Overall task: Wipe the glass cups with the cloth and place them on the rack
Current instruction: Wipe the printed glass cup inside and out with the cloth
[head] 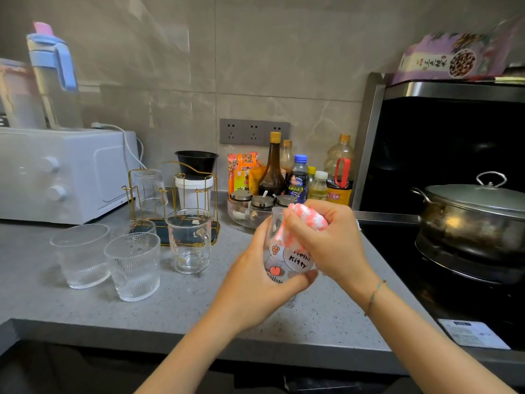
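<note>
- You are working over the grey countertop (199,302), with a white oven (65,174) at the back left and a lidded pot (471,220) on the hob to your right.
- The gold wire rack (162,231) stands near the wall, just right of the oven. One clear glass (149,189) hangs upside down on it, and the other pegs look free.
- Four unwiped pieces stand in front of the rack: three ribbed tumblers (133,265) and a handled glass mug (190,243), all upright and close together.
- Your left hand (255,288) is curled round the lower part of the printed glass cup (287,263), holding it off the counter, tilted, well right of the rack.
- Your right hand (326,243) is bunched tight on the pink-and-white cloth (308,217), pressing it at the cup's mouth and upper wall.
- By my reading the step in hand is wiping this cup, with most of the job ahead.
- Next, finish the rim and outside, lift the cloth clear, then turn the cup mouth down and carry it left over the waiting glasses to a free peg. Mind the mug's rim on the way across.
</note>
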